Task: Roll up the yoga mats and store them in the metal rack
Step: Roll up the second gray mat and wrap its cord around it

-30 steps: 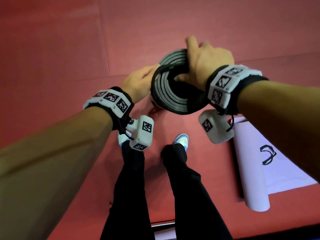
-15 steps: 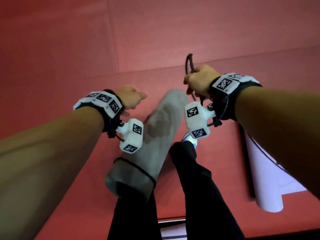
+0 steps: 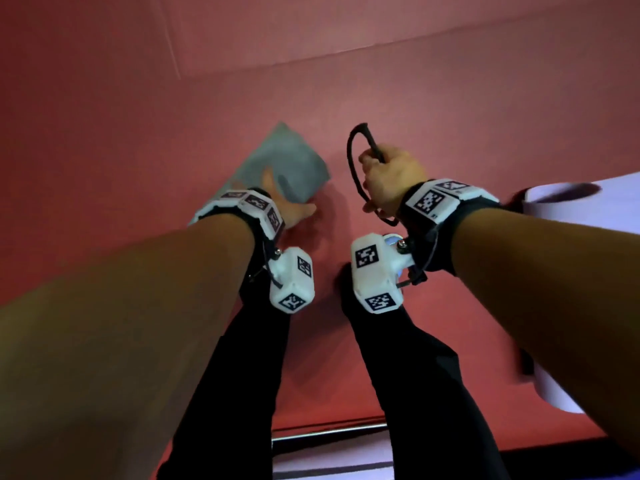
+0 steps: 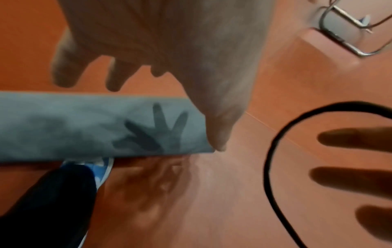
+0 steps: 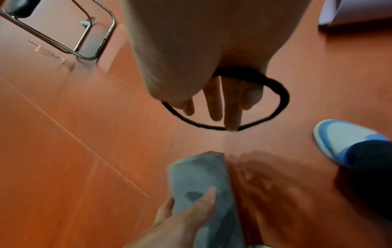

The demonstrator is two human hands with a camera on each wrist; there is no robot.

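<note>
A grey rolled yoga mat lies on the red floor in front of my feet. My left hand hovers over its near end with fingers spread and holds nothing; in the left wrist view its shadow falls on the mat. My right hand is to the right of the mat and grips a black elastic band, which hangs as a loose loop. A metal rack's bent wire foot stands on the floor further off.
A pale lavender mat, partly rolled, lies on the floor at the right. My legs and blue-and-white shoes stand just behind the grey mat. A metal bar crosses the floor behind my feet.
The grey roll went from upright in both hands to lying on the floor. The right hand came away with the black band. The left hand let go and now hovers over the mat.
</note>
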